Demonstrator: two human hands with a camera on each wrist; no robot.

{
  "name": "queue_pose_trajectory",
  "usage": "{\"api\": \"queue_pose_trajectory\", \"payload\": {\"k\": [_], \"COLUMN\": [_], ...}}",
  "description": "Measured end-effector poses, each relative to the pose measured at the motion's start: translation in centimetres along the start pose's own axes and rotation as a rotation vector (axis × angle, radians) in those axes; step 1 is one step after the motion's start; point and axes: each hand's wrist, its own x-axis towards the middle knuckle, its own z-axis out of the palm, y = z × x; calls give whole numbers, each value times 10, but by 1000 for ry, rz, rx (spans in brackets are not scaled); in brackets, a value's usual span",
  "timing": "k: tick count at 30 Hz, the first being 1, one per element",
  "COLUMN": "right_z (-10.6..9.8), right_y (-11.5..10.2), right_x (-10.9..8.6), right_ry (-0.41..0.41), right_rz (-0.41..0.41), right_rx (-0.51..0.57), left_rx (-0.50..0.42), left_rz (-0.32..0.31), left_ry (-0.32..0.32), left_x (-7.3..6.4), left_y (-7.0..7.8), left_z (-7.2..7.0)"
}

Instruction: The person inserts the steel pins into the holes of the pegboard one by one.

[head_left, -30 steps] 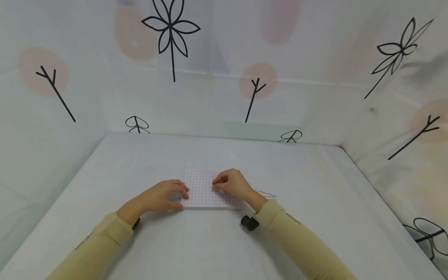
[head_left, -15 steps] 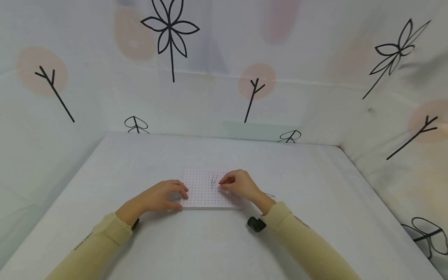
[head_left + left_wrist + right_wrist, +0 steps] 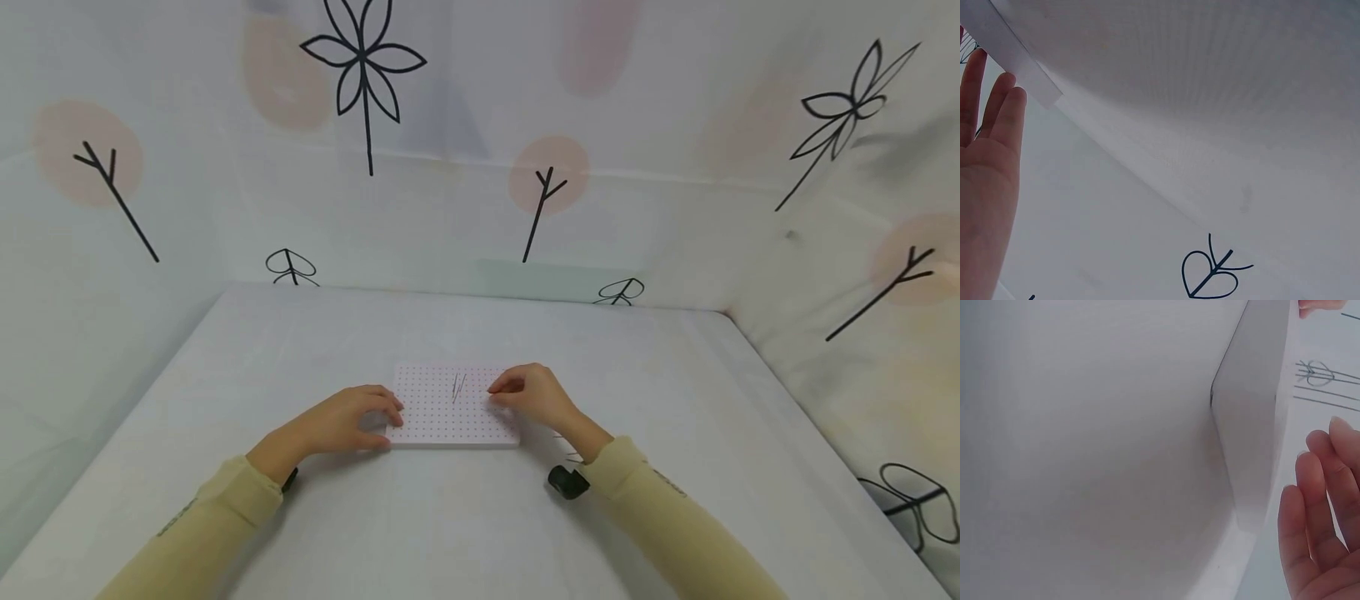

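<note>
Right hand (image 3: 534, 395) has let go and drawn back, loosely curled and empty; two pins (image 3: 457, 387) stand in the board (image 3: 435, 421), which left hand (image 3: 352, 417) steadies with relaxed fingers, so that insertion looks finished

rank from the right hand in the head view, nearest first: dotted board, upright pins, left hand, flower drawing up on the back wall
1. dotted board, under the right hand fingertips
2. upright pins, just left of it
3. left hand, at the board's left edge
4. flower drawing, high on the back wall

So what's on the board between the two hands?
In the head view, two thin pins stand in the dotted board, between the left hand and right hand.
</note>
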Motion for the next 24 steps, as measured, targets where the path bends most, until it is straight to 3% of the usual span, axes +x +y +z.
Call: {"api": "queue_pose_trajectory", "payload": {"k": [7, 16, 24], "right_z": [-7, -17, -23], "right_y": [8, 16, 26], "right_x": [-4, -12, -16], "right_ry": [5, 12, 19], "right_rz": [15, -32, -21], "right_rx": [-2, -11, -29], "left_rx": [-18, -21, -10], "left_rz": [-40, -49, -43], "left_ry": [-27, -31, -31], "left_x": [0, 0, 0], "left_y": [3, 2, 2], "left_z": [-2, -1, -1]}}
